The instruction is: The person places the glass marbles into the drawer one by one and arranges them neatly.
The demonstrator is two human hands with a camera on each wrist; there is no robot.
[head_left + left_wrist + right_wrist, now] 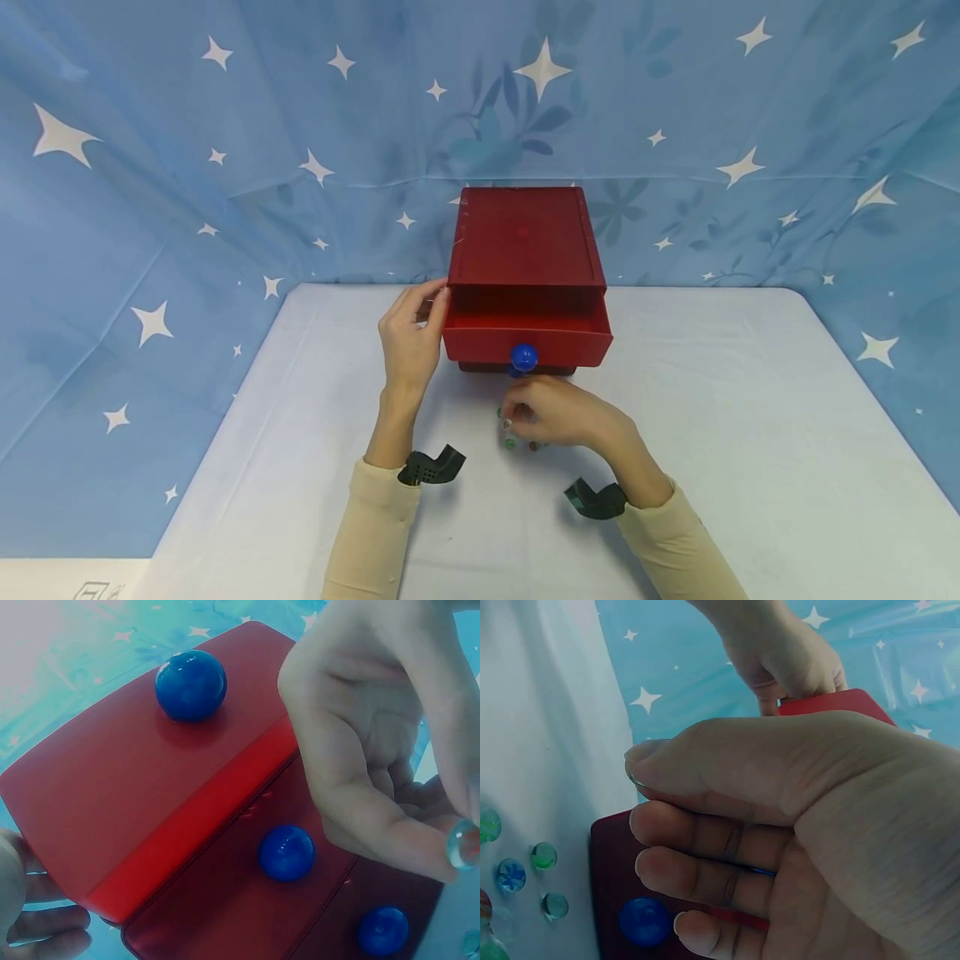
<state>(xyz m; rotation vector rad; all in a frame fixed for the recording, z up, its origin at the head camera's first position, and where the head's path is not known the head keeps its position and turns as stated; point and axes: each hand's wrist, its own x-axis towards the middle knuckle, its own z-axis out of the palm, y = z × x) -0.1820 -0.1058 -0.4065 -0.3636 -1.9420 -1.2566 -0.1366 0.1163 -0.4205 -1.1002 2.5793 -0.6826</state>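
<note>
A red drawer cabinet (528, 237) stands on the table with its top drawer (480, 346) pulled out. On that drawer's front is a round blue knob (524, 357); more blue knobs (286, 853) show below. My left hand (411, 346) touches the cabinet's left side near the drawer, its fingers (49, 930) partly hidden there. In front of the cabinet, my right hand (558, 411) pinches a clear glass marble (463, 846) between thumb and forefinger. Several green, blue and clear marbles, among them a green marble (544, 856) and a blue marble (511, 875), lie beneath that hand.
White cloth covers the table (712, 433). Behind it hangs a blue curtain (360, 125) with white stars, close to the cabinet's back. Dark wrist-worn devices sit at both cuffs. A pale sheet with a printed mark (45, 583) shows at the lower left corner.
</note>
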